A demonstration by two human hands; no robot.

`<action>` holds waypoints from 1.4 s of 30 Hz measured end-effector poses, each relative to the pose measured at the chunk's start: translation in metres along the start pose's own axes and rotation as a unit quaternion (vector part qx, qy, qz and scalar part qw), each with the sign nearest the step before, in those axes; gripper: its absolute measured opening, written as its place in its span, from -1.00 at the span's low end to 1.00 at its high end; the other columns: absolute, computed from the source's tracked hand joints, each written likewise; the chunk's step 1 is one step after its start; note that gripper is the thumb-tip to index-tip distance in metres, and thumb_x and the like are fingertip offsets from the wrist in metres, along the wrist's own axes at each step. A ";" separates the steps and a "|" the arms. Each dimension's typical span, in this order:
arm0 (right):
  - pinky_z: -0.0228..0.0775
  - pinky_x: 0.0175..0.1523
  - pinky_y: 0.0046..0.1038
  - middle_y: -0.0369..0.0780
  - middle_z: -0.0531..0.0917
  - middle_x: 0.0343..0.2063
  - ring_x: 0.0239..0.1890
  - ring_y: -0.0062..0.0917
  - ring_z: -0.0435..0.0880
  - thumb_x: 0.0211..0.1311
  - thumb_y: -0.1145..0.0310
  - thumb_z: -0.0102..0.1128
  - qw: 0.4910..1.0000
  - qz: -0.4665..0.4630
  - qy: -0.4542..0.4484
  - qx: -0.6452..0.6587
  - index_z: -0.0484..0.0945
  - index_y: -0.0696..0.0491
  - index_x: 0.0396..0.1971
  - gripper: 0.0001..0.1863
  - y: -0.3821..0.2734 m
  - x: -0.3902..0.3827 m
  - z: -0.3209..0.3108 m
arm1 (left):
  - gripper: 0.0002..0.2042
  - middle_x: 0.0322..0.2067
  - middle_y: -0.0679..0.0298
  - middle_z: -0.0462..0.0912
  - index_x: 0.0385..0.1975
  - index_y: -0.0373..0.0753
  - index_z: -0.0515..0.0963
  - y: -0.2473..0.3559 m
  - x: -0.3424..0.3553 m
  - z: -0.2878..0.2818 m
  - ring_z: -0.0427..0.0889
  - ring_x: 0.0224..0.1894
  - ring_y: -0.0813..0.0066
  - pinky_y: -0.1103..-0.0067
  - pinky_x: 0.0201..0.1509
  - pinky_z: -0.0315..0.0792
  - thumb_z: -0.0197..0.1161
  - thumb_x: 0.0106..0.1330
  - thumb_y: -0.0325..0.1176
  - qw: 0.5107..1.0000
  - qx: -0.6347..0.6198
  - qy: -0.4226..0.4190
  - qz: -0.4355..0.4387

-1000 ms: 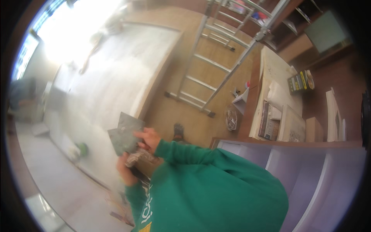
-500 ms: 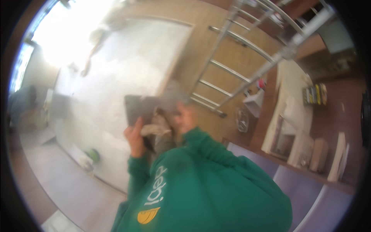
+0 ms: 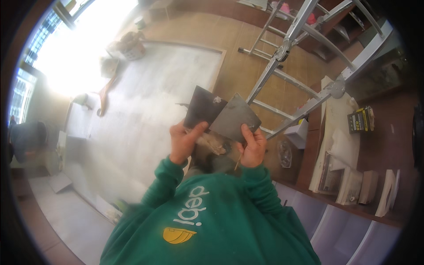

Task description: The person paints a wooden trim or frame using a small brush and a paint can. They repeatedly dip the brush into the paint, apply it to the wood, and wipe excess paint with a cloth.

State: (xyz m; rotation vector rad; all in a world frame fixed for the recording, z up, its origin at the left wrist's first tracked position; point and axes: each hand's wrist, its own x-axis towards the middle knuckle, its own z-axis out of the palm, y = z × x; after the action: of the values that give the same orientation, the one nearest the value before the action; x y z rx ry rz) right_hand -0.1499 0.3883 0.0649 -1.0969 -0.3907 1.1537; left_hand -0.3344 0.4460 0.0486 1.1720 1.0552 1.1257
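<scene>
My left hand (image 3: 183, 142) grips a dark, flat rectangular plate (image 3: 200, 107), its thumb pressed on the face. A small pale lump (image 3: 217, 100) clings to that plate near its right edge. In my right hand (image 3: 253, 150) is a grey, flat square plate (image 3: 236, 118), with the thumb on top of its lower right corner. The two plates meet or overlap along their inner edges in front of my body. From below the right hand a thin stick-like piece (image 3: 237, 164) pokes out; whether it belongs to the grey plate I cannot tell. The fingers behind both plates are hidden.
A large white board (image 3: 145, 88) lies to the left, with a curved brown strip (image 3: 104, 95) and a bucket (image 3: 132, 47) towards its far end. An aluminium ladder (image 3: 293, 84) stands at the right. Beyond it a cluttered brown counter (image 3: 380, 154) holds a dark box (image 3: 361, 120).
Both hands have moved right, and the plates now show sharply. The view has shifted, so the ladder and board sit differently. Both plates stay in hand.
</scene>
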 end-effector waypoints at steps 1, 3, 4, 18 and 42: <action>0.08 -0.61 -0.68 -0.37 0.68 -0.22 -0.44 -0.81 0.49 0.39 0.39 0.22 1.000 -0.005 0.004 0.011 0.62 0.03 -0.08 -0.84 -0.004 0.007 0.001 | -0.84 -0.44 0.34 0.72 -0.26 -0.38 0.70 0.001 0.009 0.006 0.58 -0.38 0.67 0.65 -0.25 0.45 0.39 0.29 -0.40 1.000 -0.007 -0.012 0.009; 0.08 -0.61 -0.68 -0.37 0.68 -0.23 -0.45 -0.81 0.49 0.39 0.40 0.22 1.000 -0.006 0.022 -0.005 0.62 0.03 -0.08 -0.83 -0.007 0.023 -0.001 | -0.82 -0.43 0.35 0.71 -0.21 -0.38 0.69 0.002 0.026 0.018 0.58 -0.35 0.66 0.65 -0.21 0.46 0.39 0.28 -0.41 0.999 -0.019 -0.033 0.026; 0.08 -0.61 -0.68 -0.37 0.68 -0.24 -0.45 -0.81 0.48 0.38 0.40 0.21 0.999 -0.005 0.030 -0.012 0.61 0.04 -0.07 -0.83 -0.009 0.030 -0.003 | -0.81 -0.41 0.35 0.71 -0.19 -0.38 0.68 0.002 0.034 0.024 0.58 -0.34 0.65 0.64 -0.20 0.46 0.39 0.28 -0.42 0.998 -0.009 -0.046 0.029; -0.02 -0.65 -0.67 -0.36 0.64 -0.37 -0.62 -0.81 0.37 0.37 0.37 0.26 0.999 -0.021 -0.002 -0.033 0.60 0.09 -0.10 -0.82 -0.029 0.140 -0.016 | -0.78 -0.30 0.14 0.67 -0.13 -0.37 0.65 0.004 0.124 0.066 0.63 -0.33 0.39 0.54 -0.24 0.47 0.37 0.24 -0.47 0.955 0.156 -0.119 0.221; 0.06 -0.62 -0.66 -0.31 0.63 -0.31 -0.62 -0.74 0.36 0.42 0.39 0.17 0.993 -0.115 0.039 -0.009 0.54 0.11 0.03 -0.75 -0.070 0.319 0.043 | -0.75 -0.45 0.10 0.73 -0.39 -0.48 0.65 0.036 0.448 0.072 0.66 -0.48 0.46 0.57 -0.34 0.50 0.30 0.32 -0.34 0.992 -0.070 -0.105 0.009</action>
State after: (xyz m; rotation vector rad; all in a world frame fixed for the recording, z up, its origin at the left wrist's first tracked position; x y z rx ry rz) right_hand -0.0136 0.6878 0.0596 -1.0791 -0.4540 0.9024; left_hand -0.2044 0.8817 0.0781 1.1616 0.7942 1.0469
